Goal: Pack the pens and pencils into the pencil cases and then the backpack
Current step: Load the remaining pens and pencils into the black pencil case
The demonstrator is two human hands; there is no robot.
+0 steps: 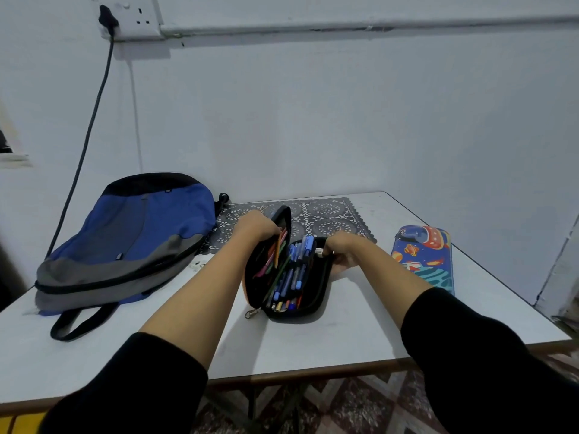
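Head view: black zip-up fabric pencil case (316, 296) sits centre frame on the white table (344, 333), splayed open between both hands. Its long axis runs near-vertical in frame, from lower centre upward.

Left hand (258, 225) grips the upper tip of the left flap, fingers curled over the edge. Right hand (341, 249) pinches the upper end of the right wall. There's a small white bit at its fingertips, can't tell what.

Contents:
- blue pens (297, 267) packed down the middle
- orange, pink and green pencils (275, 255) against the left flap
- all lie along the case's axis

Looks loaded, zip-up probably next.

Key relation: metal zip pull (252, 313) hangs at the lower end of the case, the opposite end from both hands, on the left-flap side. One hand would have to come back down-frame for it.

Blue and grey fabric backpack (125, 239) lies flat at left of frame, beside the left forearm, so the left hand is nearer. Can't tell if its zip is open.

Hard-shell blue pencil case with rocket-and-planet print (423, 258) lies shut at right of frame, near the right hand.
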